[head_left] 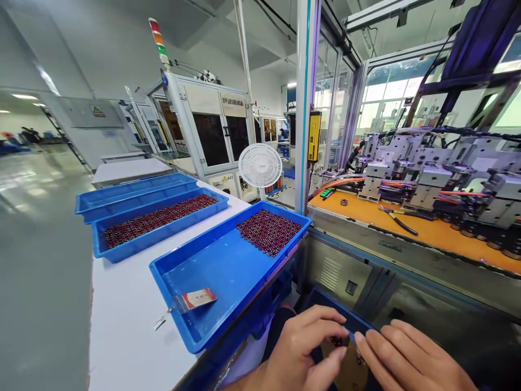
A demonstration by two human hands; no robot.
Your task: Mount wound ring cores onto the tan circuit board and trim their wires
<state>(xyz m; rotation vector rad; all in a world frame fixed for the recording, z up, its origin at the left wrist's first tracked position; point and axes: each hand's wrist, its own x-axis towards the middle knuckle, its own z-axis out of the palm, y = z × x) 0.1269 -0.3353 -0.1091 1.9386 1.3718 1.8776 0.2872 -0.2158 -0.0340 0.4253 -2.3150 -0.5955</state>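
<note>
My left hand (pixel 303 350) is low in the view, fingers curled and pinched on a few small dark round parts (pixel 340 341). My right hand (pixel 407 355) lies beside it, fingertips meeting the left hand's fingers at those parts; what it grips is hidden. Both hands hover over a dark blue bin (pixel 325 304) below the table edge. To the left, a blue tray (pixel 203 304) on the white table holds a patch of small dark red round parts (pixel 269 231) at its far end and a clear bag with a red-and-white label (pixel 195 300).
A second blue tray (pixel 101 244) filled with the same parts sits farther left, with another blue tray (pixel 87 202) behind it. A white fan (pixel 260 165) stands beyond. At right, a glass-walled machine has an orange deck (pixel 431 231) bearing pliers (pixel 396 218) and fixtures.
</note>
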